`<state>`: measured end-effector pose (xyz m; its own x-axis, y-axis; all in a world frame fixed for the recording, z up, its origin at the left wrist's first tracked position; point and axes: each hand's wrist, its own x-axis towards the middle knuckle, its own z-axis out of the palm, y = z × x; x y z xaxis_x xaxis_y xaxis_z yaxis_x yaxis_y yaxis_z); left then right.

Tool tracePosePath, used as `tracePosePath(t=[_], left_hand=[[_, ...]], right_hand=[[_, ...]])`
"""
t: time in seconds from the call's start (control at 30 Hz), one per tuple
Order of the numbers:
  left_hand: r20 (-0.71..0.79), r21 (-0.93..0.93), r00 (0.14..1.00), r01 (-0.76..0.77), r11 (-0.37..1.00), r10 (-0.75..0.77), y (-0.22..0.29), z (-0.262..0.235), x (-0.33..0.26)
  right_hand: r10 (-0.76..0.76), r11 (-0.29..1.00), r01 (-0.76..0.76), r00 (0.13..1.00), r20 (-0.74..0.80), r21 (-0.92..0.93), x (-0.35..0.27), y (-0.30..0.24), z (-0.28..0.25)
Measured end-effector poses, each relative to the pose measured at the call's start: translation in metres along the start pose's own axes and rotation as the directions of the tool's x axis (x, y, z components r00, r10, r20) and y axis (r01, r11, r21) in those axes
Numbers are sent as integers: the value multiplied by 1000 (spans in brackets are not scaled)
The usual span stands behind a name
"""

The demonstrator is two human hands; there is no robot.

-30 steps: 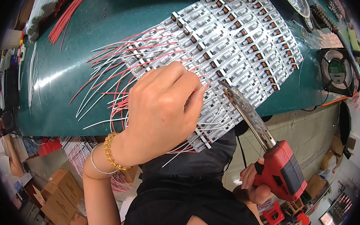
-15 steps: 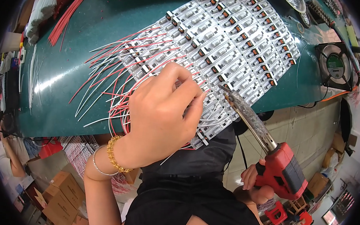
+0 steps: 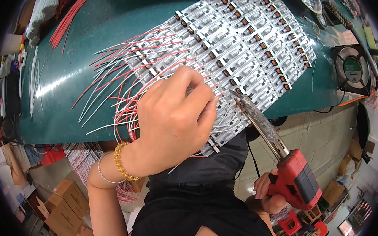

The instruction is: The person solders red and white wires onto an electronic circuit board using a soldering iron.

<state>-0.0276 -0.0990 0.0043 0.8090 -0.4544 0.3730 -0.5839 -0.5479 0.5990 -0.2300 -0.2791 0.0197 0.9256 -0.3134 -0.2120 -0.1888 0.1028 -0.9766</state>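
Note:
A panel of joined circuit boards (image 3: 249, 57), set with small black-and-orange parts, lies across the bench. Red and white wires (image 3: 113, 76) fan out from its left side. Above the panel's near part, my left hand (image 3: 176, 113) is closed in a pinch, its fingertips at a wire whose end is mostly hidden by the hand. My right hand (image 3: 271, 194) grips a soldering iron (image 3: 300, 179) with a red and black pistol handle. The iron's tip rests at the boards, a little to the right of my left fingertips; whether it touches them I cannot tell.
The green bench top (image 3: 65, 84) carries loose white wires (image 3: 34, 87) and bundles of red wires (image 3: 71, 18) at the left. A square fan (image 3: 352, 69) stands at the right edge. Cardboard boxes (image 3: 66, 205) sit on the floor at the lower left, near another person's arm (image 3: 15, 166).
My left hand has shifted slightly to the right, its fingertips nearer the iron's tip. The soldering iron and the panel have barely moved.

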Motion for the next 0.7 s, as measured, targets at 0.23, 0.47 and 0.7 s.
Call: tracePosePath(t=[0.23, 0.47, 0.7], left_hand=[[11, -3, 1000, 12, 1000, -12, 1, -2, 0], [32, -247, 999, 18, 969, -10, -6, -13, -8], [-239, 26, 923, -304, 952, 302, -26, -26, -10]], right_hand=[[-32, 999, 32, 999, 36, -2, 3, 1, 0], [-104, 994, 102, 994, 42, 28, 7, 3, -2], [-121, 992, 120, 992, 33, 41, 4, 5, -4]])
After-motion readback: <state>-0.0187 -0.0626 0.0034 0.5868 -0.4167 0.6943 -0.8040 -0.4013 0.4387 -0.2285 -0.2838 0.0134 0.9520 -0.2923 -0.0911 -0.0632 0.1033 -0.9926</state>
